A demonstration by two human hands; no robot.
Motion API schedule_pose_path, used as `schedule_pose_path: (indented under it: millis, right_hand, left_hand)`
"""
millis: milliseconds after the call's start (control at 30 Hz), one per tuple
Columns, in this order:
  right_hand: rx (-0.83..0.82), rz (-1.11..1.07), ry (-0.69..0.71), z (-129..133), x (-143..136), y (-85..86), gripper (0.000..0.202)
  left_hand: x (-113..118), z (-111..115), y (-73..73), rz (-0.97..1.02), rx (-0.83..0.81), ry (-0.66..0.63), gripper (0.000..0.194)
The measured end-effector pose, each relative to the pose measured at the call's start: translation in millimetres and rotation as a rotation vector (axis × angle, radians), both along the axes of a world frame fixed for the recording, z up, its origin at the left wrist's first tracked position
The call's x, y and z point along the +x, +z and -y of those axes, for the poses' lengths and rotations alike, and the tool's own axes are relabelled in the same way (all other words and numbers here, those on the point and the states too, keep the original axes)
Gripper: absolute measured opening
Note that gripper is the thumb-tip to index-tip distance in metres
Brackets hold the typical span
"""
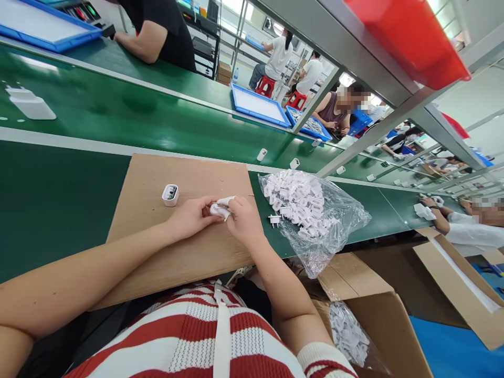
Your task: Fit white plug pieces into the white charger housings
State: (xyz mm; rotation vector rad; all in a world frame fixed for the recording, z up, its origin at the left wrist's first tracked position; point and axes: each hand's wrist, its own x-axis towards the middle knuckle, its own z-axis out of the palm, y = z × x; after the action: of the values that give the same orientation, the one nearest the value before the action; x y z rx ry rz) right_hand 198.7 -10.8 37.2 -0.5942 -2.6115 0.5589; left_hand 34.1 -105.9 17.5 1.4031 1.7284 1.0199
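Over the cardboard sheet (189, 173), both my hands meet at a white charger housing (219, 211). My left hand (192, 216) is closed round its left side with thumb and fingers. From the right, my right hand (246, 220) pinches at the same housing; white material shows at its fingertips, and whether that is a separate small part or finger covers I cannot tell. Another white charger housing (170, 195), its open end showing parts inside, stands on the cardboard left of my hands. A loose white plug piece (274, 220) lies right of the cardboard.
A clear plastic bag (346, 210) spills many white plug pieces (299, 197) at the right. Beyond runs a green conveyor (165, 126) carrying white chargers (33, 104). Open cardboard boxes (378, 315) stand below right. A red bin (409, 42) hangs overhead. Co-workers sit around the line.
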Motion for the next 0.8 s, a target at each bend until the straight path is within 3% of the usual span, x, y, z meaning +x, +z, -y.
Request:
schedule_pose_path:
  millis: [200, 333, 533, 700, 800]
  right_hand:
    - [0.068, 0.013, 0.024, -1.4, -5.4, -10.7, 0.024]
    - [0.092, -0.015, 0.021, -0.1, -6.6, -14.2, 0.026]
    - [0.0, 0.002, -0.068, 5.9, -7.3, -9.7, 0.025]
    - [-0.111, -0.041, -0.132, 10.3, -10.6, -12.5, 0.026]
    - [-0.253, -0.167, -0.121, 5.9, 3.7, -17.3, 0.031]
  left_hand:
    - [-0.9, -0.4, -1.1, -0.041, 0.002, -0.003, 0.053]
    - [0.6, 0.3, -3.7, -0.172, 0.003, -0.008, 0.049]
    - [-2.7, -1.4, -2.5, -0.467, -0.075, -0.041, 0.034]
    - [-6.0, -5.6, -2.8, -0.445, 0.017, -0.09, 0.044]
    - [-9.1, -10.3, 6.5, -0.446, -0.03, -0.149, 0.043]
